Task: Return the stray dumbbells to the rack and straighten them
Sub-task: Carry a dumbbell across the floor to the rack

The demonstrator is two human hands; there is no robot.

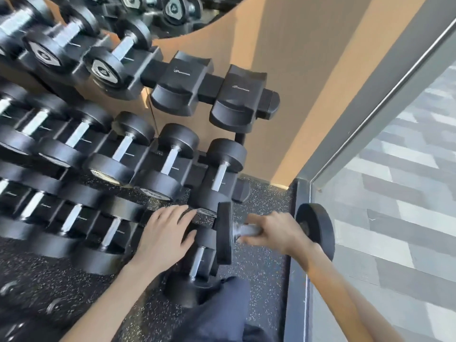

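Right hand (274,233) has its fingers (259,239) wrapped tight round the handle of a stray dumbbell (244,229), turned sideways right beside the rack's (209,87) bottom end, about 4 o'clock. Left hand (165,233) lies flat, fingers straight, on a bottom-row dumbbell (197,260) near 6 o'clock.

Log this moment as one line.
right hand grips dumbbell | left hand open by racked dumbbell | two top cradles empty
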